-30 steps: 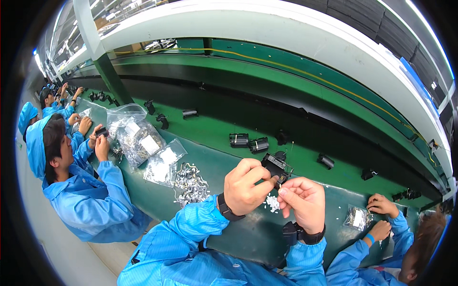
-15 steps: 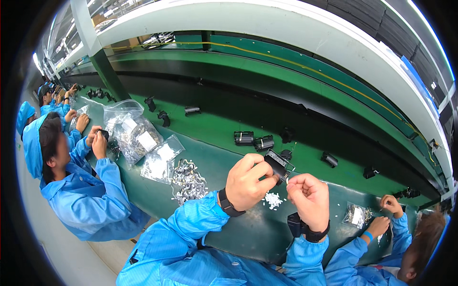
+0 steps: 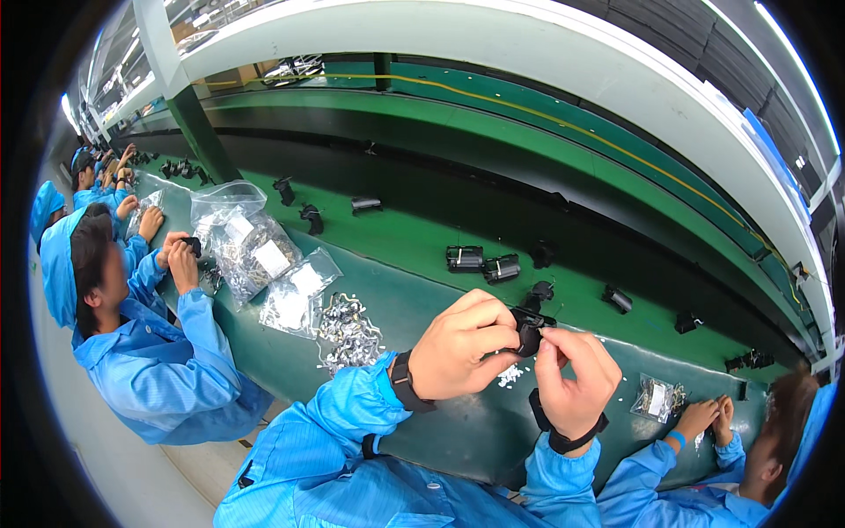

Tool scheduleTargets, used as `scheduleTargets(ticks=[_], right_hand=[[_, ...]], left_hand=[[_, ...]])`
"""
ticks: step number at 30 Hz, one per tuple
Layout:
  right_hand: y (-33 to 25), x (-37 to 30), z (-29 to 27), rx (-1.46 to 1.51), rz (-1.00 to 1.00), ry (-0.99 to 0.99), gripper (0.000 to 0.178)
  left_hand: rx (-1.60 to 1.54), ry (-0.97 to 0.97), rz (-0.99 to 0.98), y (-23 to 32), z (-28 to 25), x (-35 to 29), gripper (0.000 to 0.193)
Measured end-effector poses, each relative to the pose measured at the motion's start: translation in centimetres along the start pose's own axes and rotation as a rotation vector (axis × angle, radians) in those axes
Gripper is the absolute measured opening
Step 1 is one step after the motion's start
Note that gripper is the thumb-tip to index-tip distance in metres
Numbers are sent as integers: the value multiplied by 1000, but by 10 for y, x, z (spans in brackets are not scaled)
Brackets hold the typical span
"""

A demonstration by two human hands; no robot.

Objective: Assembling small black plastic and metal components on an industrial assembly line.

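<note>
My left hand [image 3: 462, 348] is closed round a small black plastic housing [image 3: 530, 336], held up over the near side of the green bench. My right hand [image 3: 576, 374] meets the housing's right side, thumb and forefinger pinched together there. Whatever sits between those fingertips is too small or hidden to make out. Below the housing lies a little heap of small white pieces [image 3: 510, 376], partly covered by my hands. Left of my left hand is a tangled pile of small metal parts and wires [image 3: 349, 334].
Clear plastic bags [image 3: 246, 251] of parts lie to the left. Beyond the bench edge, several black housings [image 3: 465, 259] sit on a green conveyor belt [image 3: 400, 238]. Co-workers in blue sit on both sides, one at left [image 3: 167, 352], another's hands [image 3: 709, 418] beside a small bag [image 3: 656, 398] at right.
The black housing has been turned and drawn slightly nearer and right, my hands closer together around it. Housings on the belt have shifted right. The right-hand co-worker's hands have come together.
</note>
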State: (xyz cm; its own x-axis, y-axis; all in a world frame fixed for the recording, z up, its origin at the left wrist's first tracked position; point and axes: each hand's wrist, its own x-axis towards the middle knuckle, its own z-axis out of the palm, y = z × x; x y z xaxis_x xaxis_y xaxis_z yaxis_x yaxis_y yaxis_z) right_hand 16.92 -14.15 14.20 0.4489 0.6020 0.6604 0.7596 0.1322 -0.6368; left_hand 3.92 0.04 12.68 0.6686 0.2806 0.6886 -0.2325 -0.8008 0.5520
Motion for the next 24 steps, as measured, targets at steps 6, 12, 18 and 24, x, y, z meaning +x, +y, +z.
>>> scheduleTargets(ticks=[6,12,18,24], right_hand=[[-1,0,0,-170,-242,27,35],[-9,4,0,-78,-164,-46,36],[-1,-2,-3,101,-129,-43,31],[-6,-4,4,313,55,22,27]], left_hand=[[-152,-40,-71,5,-10,4,23],[-140,-18,-65,3,-13,3,24],[-192,-6,-49,3,-15,4,25],[-243,-77,7,1,-14,4,24]])
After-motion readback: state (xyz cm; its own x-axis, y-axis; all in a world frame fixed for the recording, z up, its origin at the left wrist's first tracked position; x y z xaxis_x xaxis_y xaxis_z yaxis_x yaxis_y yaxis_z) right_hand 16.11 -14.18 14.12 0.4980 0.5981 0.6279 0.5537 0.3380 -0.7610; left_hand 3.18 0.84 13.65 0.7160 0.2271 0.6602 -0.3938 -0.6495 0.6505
